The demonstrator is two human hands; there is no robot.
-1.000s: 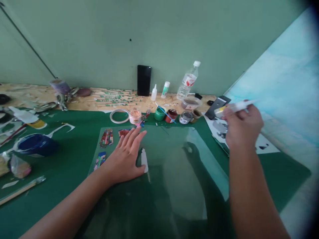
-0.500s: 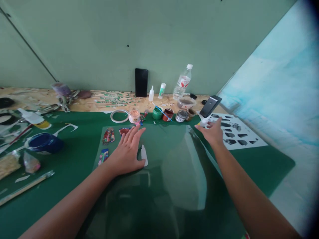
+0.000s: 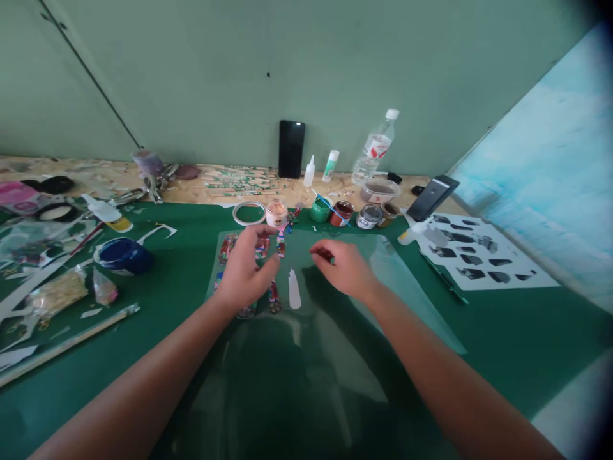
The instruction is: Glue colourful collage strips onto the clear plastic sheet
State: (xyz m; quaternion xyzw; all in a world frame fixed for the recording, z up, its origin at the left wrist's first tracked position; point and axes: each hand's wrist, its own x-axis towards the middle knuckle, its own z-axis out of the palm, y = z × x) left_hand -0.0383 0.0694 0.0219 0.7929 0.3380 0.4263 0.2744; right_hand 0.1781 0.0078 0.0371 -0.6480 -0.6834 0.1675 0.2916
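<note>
My left hand (image 3: 245, 273) hovers over the left part of a clear plastic sheet (image 3: 393, 281) on the green mat, fingers bent and apart, thumb out to the right. Several small colourful cut-out pieces (image 3: 274, 300) lie under and around it, and I see nothing gripped in it. A small white cut-out (image 3: 294, 297) lies just right of that hand. My right hand (image 3: 343, 269) is low over the sheet's middle, fingers loosely stretched to the left, empty. A white glue tube (image 3: 412, 235) lies at the sheet's far right corner.
Paint pots (image 3: 342, 213), a tape ring (image 3: 249, 213), a pink jar (image 3: 276, 212), a water bottle (image 3: 374, 148) and a standing phone (image 3: 292, 149) line the back. A blue bowl (image 3: 123, 255) and clutter sit left. A printed paper sheet (image 3: 479, 259) and another phone (image 3: 431, 197) lie right.
My right hand put the white tube down at the right and came back to the sheet's middle. My left hand lifted from flat on the sheet and bent its fingers. The view shifted left.
</note>
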